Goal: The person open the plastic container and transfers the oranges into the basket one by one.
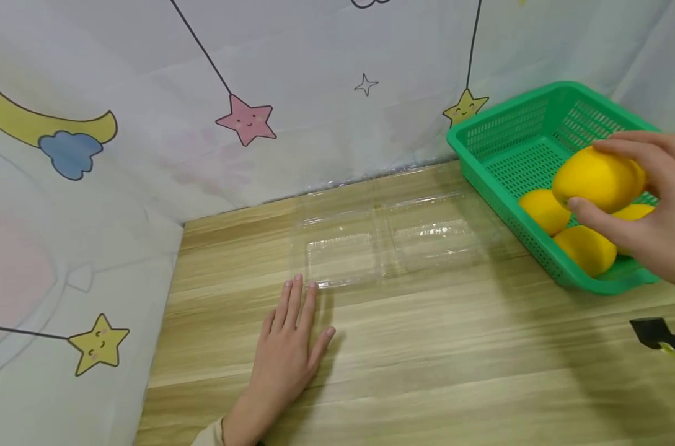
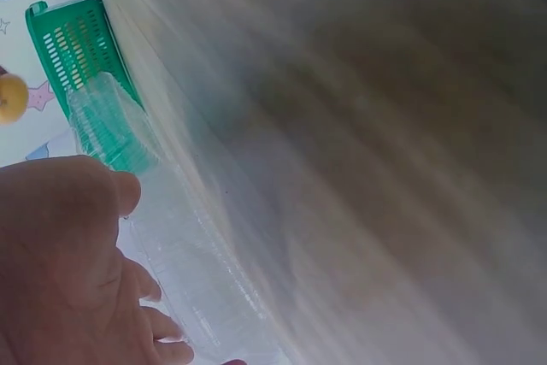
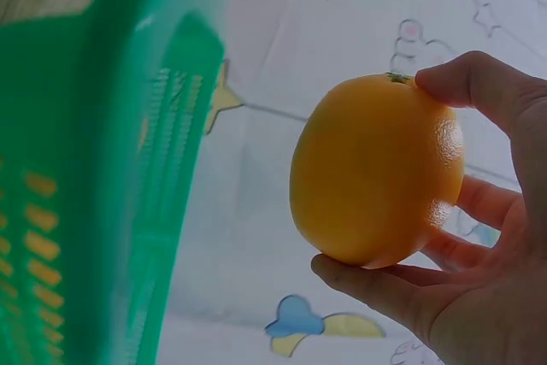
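My right hand (image 1: 657, 198) holds a smooth yellow mango (image 1: 596, 179) above the green basket (image 1: 510, 207), thumb on one side and fingers on the other. In the right wrist view, the mango (image 3: 376, 173) shows a small green stem end near the thumb. Several more mangoes (image 1: 585, 251) lie in the basket below, partly hidden by the hand. My left hand (image 1: 284, 356) rests on the table with fingers extended. Its fingertips are at the front edge of a clear plastic clamshell box (image 1: 343, 282), which lies opened out flat.
The wood-grain table (image 1: 426, 359) meets a white printed cloth (image 1: 326, 124) at the back and left. The basket's raised wall stands right of the box. A black object (image 1: 655, 334) shows at the right edge.
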`<state>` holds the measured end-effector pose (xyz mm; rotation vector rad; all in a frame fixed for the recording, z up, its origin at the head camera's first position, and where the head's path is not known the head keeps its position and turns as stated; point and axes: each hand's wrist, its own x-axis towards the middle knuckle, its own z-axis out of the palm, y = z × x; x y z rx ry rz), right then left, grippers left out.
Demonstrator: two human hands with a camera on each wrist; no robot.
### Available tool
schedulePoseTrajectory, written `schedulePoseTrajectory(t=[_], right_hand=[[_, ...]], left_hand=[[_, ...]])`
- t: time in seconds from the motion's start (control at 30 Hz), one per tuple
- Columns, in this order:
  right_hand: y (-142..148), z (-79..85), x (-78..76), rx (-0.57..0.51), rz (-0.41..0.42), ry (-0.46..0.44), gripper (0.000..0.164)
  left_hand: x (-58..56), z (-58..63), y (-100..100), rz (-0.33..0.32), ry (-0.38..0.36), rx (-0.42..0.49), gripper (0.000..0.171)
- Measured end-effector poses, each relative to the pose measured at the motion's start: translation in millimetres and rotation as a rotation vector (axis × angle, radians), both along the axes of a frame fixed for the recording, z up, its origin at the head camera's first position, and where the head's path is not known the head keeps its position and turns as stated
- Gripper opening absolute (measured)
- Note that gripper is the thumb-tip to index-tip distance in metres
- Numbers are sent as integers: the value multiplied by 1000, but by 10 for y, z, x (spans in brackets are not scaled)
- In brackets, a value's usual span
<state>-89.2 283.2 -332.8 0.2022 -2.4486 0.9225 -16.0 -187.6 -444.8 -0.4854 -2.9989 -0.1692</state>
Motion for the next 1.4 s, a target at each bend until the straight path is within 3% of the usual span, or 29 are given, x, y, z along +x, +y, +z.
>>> schedulePoseTrajectory(t=[0.27,0.77,1.13,1.4], right_hand=[[296,-222,-158,4,-57,-3,57],[620,-452,-532,190,-59,-272,60],[690,-600,-615,305,-46,-392,60],[656,-618,-639,316,-53,-445,63]], left_hand=[[-18,14,2,3,-32,16,81],[6,34,-19,-17,-32,75,80],[10,58,-12,-26,-29,82,82],[17,53,9,-39,-13,91,85]])
